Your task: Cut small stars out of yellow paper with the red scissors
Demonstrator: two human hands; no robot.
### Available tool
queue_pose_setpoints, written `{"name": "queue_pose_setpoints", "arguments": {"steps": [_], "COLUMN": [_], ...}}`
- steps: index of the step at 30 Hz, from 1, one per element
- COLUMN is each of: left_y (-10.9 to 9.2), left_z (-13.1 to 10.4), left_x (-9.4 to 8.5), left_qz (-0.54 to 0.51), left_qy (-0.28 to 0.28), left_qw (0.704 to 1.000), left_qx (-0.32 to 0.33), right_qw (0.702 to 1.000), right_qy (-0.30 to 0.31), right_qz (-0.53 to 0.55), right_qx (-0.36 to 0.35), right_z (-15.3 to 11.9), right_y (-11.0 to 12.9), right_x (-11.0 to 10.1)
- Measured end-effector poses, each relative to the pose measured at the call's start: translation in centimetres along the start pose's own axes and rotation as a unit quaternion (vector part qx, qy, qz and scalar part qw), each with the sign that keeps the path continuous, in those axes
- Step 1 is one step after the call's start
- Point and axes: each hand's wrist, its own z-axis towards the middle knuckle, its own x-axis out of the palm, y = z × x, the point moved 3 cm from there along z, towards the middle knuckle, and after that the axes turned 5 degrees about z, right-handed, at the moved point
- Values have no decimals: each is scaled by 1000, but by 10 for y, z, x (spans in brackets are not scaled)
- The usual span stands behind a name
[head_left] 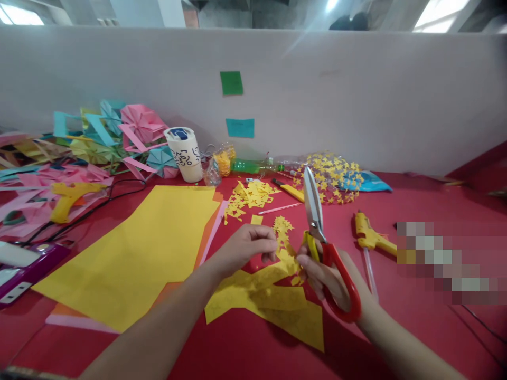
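My right hand (328, 277) grips a pair of scissors (313, 206) with a red handle. The blades are together and point upward. A yellow piece (311, 246) shows beside the pivot; whether it is paper or part of the handle I cannot tell. My left hand (255, 241) is closed with curled fingers, to the left of the scissors; anything inside it is hidden. Just beyond and between the hands lies a small heap of yellow paper stars (282, 226). Cut yellow paper pieces (273, 309) lie on the red table under both hands.
Large yellow sheets (158, 243) lie left over orange and pink ones. Yellow scraps (253, 195), a pencil (279, 208) and a cutter (291, 190) lie farther back. Glue guns are at left (65, 199) and right (368, 235). A white cup (186, 155) stands near the wall.
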Motion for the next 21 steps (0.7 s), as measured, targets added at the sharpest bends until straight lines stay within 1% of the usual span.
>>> {"name": "queue_pose_setpoints", "arguments": {"steps": [2, 4, 7, 10, 12, 14, 15, 16, 19, 21], "left_y": [4, 6, 4, 4, 7, 11, 14, 16, 19, 19], "left_z": [1, 1, 1, 3, 4, 5, 6, 6, 7, 6], "left_x": [10, 18, 22, 21, 17, 13, 11, 9, 6, 5], "left_qz": [54, 84, 105, 107, 92, 71, 64, 63, 66, 63], "left_qy": [26, 44, 54, 53, 50, 41, 38, 35, 32, 33], "left_qw": [998, 994, 991, 991, 994, 996, 997, 997, 997, 997], "left_qx": [-28, -47, -60, -57, -44, -30, -25, -22, -18, -18], "right_qw": [1000, 999, 998, 999, 999, 998, 997, 996, 995, 993], "right_qy": [10, 22, 30, 12, -18, -58, -68, -76, -85, -95], "right_qz": [8, 10, 19, 30, 29, 6, -13, -36, -49, -52], "right_qx": [16, 37, 44, 23, 1, -19, -15, 8, 33, 40], "right_z": [2, 4, 5, 6, 10, 18, 23, 29, 46, 51], "right_y": [-2, -7, -12, -10, -7, -5, -6, -9, -19, -23], "right_x": [3, 7, 11, 8, 1, -9, -13, -17, -27, -32]}}
